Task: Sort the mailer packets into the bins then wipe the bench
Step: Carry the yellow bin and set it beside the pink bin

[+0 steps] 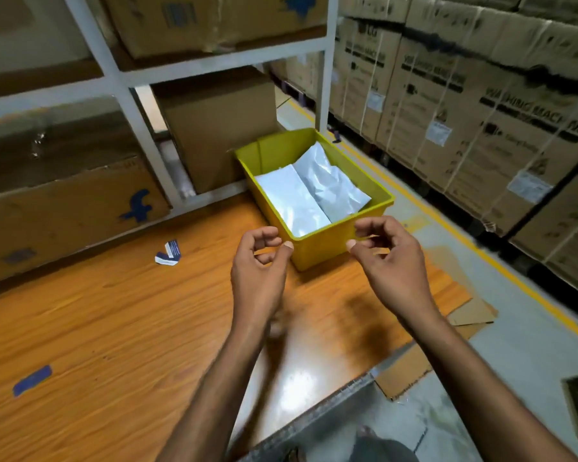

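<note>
A yellow bin (pixel 317 251) stands on the wooden bench (pixel 114 321) near its far right corner. Two white mailer packets (pixel 311 191) lie side by side inside it. My left hand (pixel 259 268) hovers in front of the bin's near left corner, fingers loosely curled, holding nothing. My right hand (pixel 386 258) hovers by the bin's near right wall, fingers also loosely curled and empty.
Small blue and white paper scraps (pixel 168 253) and a blue label (pixel 32 380) lie on the bench. A metal rack with cardboard boxes (pixel 214 128) stands behind. Stacked cartons (pixel 481 105) line the right. Flat cardboard (pixel 467 315) lies on the floor.
</note>
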A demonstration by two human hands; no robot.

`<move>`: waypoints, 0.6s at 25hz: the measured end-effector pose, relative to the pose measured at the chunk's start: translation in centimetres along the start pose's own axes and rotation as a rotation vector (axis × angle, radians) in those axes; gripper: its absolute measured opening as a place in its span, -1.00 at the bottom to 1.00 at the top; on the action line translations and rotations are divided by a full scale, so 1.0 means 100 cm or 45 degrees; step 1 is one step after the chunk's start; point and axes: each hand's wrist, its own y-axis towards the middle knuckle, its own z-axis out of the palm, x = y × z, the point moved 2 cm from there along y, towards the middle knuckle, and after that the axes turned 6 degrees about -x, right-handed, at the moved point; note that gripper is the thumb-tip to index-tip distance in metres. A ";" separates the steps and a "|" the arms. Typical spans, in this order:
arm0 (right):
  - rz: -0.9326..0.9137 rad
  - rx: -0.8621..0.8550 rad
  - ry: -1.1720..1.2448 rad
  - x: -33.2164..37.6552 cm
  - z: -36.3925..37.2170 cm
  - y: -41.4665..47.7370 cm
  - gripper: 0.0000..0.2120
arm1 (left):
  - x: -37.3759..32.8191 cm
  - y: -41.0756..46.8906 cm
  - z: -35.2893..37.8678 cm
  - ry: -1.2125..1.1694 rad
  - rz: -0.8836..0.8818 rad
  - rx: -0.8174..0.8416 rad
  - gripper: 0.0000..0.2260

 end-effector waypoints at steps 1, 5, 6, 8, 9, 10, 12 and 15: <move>-0.038 0.018 -0.018 -0.001 0.003 0.022 -0.77 | 0.000 0.014 0.007 0.018 0.005 -0.034 -0.80; -0.285 0.073 -0.238 -0.008 0.012 0.106 -0.77 | 0.005 0.056 0.037 0.152 -0.026 -0.163 -0.79; -0.337 0.098 -0.310 -0.012 0.014 0.127 -0.76 | 0.007 0.067 0.045 0.182 -0.038 -0.211 -0.77; -0.377 0.171 -0.459 -0.024 0.018 0.163 -0.71 | 0.009 0.082 0.055 0.236 -0.086 -0.308 -0.73; -0.353 0.223 -0.520 -0.031 0.020 0.180 -0.67 | 0.009 0.088 0.059 0.266 -0.108 -0.346 -0.71; -0.298 0.285 -0.568 -0.037 0.022 0.195 -0.62 | 0.009 0.094 0.062 0.300 -0.130 -0.374 -0.69; -0.181 0.400 -0.614 -0.047 0.030 0.218 -0.50 | 0.014 0.105 0.067 0.335 -0.190 -0.409 -0.63; -0.065 0.471 -0.594 -0.051 0.038 0.238 -0.51 | 0.020 0.112 0.071 0.330 -0.273 -0.434 -0.62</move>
